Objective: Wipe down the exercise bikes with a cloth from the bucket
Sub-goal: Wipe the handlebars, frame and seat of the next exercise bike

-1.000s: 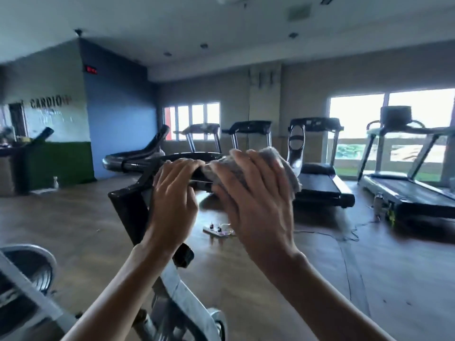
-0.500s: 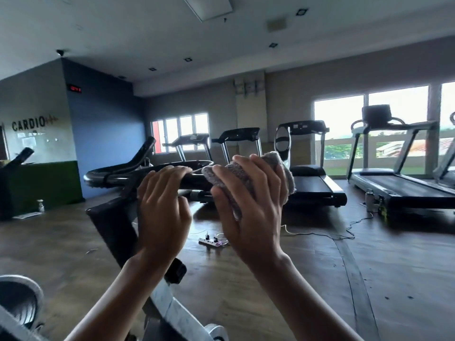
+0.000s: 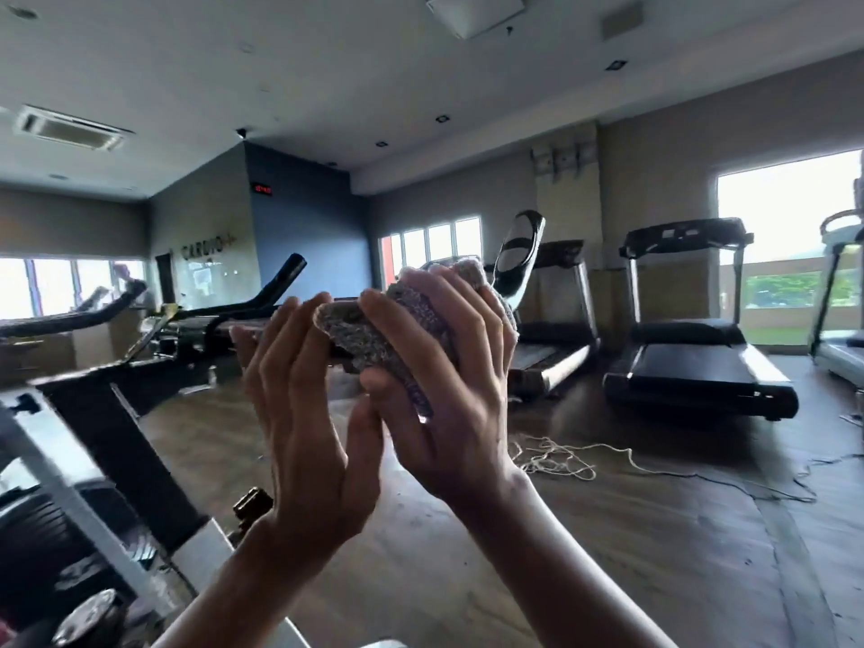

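The cloth (image 3: pixel 402 329) is grey, coarse-knit and bunched, gripped in the curled fingers of the right hand (image 3: pixel 453 395) against the bike's handlebar (image 3: pixel 210 315). The left hand (image 3: pixel 304 413) lays nearly straight fingers beside the cloth's corner. Beyond those fingertips, wall lettering (image 3: pixel 202 250) reads "CARDIO".

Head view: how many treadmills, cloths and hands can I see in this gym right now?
Black-framed treadmills: 3 (the last is cut off by the right edge)
Grey knitted cloth: 1
Bare hands, left hand and right hand: 2
Total: 6
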